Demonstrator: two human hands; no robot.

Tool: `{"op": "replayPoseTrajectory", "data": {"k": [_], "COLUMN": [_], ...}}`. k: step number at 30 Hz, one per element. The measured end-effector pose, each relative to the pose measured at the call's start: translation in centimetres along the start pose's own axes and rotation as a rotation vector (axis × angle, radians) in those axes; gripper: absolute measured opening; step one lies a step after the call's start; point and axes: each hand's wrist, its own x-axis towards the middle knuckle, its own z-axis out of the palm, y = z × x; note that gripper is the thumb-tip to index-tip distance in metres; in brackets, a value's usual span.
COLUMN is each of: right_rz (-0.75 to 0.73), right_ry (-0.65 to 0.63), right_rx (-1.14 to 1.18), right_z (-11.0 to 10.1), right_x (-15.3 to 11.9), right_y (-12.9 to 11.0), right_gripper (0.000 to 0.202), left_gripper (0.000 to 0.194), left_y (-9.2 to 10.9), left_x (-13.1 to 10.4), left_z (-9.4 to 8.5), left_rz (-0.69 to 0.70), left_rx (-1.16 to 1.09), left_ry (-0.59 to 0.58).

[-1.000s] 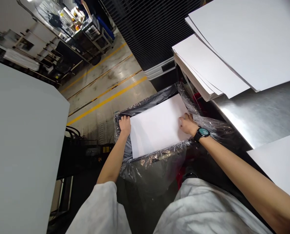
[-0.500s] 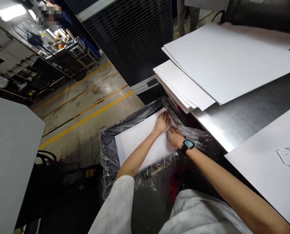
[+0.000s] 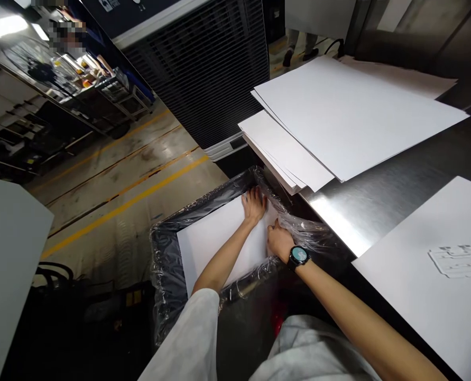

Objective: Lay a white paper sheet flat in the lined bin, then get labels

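- Since a second ago, the left hand (image 3: pixel 254 203) has crossed from the near-left rim of the bin to the far right corner of the white sheet (image 3: pixel 219 241), and it now lies close to the right hand (image 3: pixel 278 241).
- Left hand lies flat, fingers spread, palm down on the sheet's far corner; it presses rather than grasps.
- Right hand sits just beside it at the sheet's right edge, fingers curled down where paper meets plastic; whether it pinches the sheet or the liner I cannot tell.
- A dark watch (image 3: pixel 297 255) is on the right wrist.
- That white sheet lies flat inside the bin (image 3: pixel 167 286), which is lined with clear crinkled plastic (image 3: pixel 310 233) folded over its rim.
- Just right of the bin stands a steel table (image 3: pixel 381 196), its edge near the right hand.
- On the table, a stack of large white sheets (image 3: pixel 338 116) overhangs the corner above the bin.
- Nearer on the table lies another white sheet with cut-out outlines (image 3: pixel 457 259).
- Beyond the bin stands a black louvred machine (image 3: pixel 203 69).
- Concrete floor with yellow lines (image 3: pixel 124 203) runs to the left.
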Motion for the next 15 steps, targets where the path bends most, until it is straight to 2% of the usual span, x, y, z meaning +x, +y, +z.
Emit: {"op": "replayPoseTrajectory", "data": {"k": [8,15], "right_rz": [-0.011,-0.037], "right_ry": [0.064,0.114], "right_rx": [0.009,0.009], "right_z": [-0.4,-0.1], "right_x": [-2.6,-3.3], "right_y": [0.0,0.9], "right_gripper": [0.022,0.02], "left_gripper": [0.045,0.046], "left_y": [-3.5,-2.8], "left_x": [-0.7,-0.4], "left_z": [-2.2,-2.5], "left_rz": [-0.134,-0.206], "left_rx": [0.117,0.101], "left_ry": [0.006,-0.058]}}
